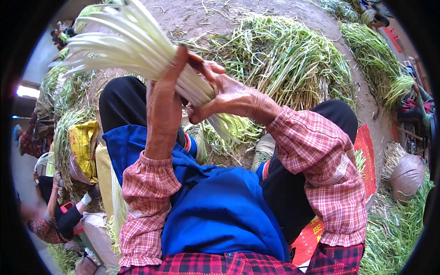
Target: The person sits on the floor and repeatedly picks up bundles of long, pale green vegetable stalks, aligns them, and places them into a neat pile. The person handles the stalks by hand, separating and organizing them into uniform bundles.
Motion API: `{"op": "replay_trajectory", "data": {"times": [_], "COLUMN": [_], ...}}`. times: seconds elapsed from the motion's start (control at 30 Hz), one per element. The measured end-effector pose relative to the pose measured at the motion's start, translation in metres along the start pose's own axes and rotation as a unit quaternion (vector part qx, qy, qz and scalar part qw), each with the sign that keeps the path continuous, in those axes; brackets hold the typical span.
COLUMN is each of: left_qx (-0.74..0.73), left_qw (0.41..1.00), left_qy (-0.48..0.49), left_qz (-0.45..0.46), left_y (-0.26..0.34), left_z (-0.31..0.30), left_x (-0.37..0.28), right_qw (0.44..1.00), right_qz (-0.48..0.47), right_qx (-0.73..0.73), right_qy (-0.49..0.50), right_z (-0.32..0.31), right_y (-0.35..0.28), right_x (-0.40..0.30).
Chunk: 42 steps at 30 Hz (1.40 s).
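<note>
A thick bundle of pale, blanched stalks (134,48) is held up in front of me, its loose ends fanning to the upper left. My left hand (166,92) wraps around the middle of the bundle with the thumb across it. Around the lower end, my right hand (223,91) has its thumb below and its fingers above. Some of the right fingertips are hidden behind the stalks. Under the hands, loose pale green leaves (230,129) lie on the ground between my shoes.
A large heap of green stalks (288,58) lies on the dirt floor (192,20) ahead. A yellow sack (84,147) stands left; red sacking (366,160) lies right. A person (58,213) sits at the left, and another person's sleeve (426,106) shows far right.
</note>
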State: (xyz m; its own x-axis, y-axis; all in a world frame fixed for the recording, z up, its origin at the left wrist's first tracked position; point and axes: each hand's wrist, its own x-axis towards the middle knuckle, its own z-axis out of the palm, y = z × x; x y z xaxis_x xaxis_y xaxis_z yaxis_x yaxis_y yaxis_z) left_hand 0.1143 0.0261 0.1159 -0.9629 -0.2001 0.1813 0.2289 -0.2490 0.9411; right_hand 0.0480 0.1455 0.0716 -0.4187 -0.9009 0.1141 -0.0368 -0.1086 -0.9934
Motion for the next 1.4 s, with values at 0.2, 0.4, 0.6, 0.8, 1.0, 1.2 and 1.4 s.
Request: {"op": "replay_trajectory", "data": {"times": [0.2,0.4,0.6,0.8,1.0,1.2,1.4], "left_qx": [-0.16,-0.179,-0.207,-0.194,-0.225,-0.278,-0.315], "left_qw": [0.985,0.979,0.97,0.937,0.974,0.959,0.938], "left_qy": [-0.026,-0.015,-0.084,0.275,0.025,0.021,-0.13], "left_qz": [0.053,0.099,0.1,0.095,0.031,0.06,0.067], "left_y": [0.027,0.077,0.104,0.099,0.096,0.095,0.111], "left_z": [-0.024,-0.063,-0.099,-0.054,-0.121,-0.097,-0.109], "left_x": [0.012,0.013,0.007,0.016,0.036,0.048,0.035], "right_qw": [0.996,0.995,0.957,0.893,0.874,0.877,0.933], "right_qz": [0.058,0.085,0.057,0.077,0.034,0.099,0.11], "right_qx": [-0.018,-0.004,-0.27,-0.39,-0.428,-0.429,-0.342], "right_qy": [-0.066,-0.059,0.088,0.212,0.228,0.194,0.02], "right_z": [-0.007,-0.011,-0.021,-0.036,-0.028,-0.035,-0.013], "right_y": [0.023,0.046,0.041,0.032,0.039,0.026,0.027], "right_x": [-0.01,-0.018,-0.023,-0.022,-0.018,-0.028,-0.042]}}
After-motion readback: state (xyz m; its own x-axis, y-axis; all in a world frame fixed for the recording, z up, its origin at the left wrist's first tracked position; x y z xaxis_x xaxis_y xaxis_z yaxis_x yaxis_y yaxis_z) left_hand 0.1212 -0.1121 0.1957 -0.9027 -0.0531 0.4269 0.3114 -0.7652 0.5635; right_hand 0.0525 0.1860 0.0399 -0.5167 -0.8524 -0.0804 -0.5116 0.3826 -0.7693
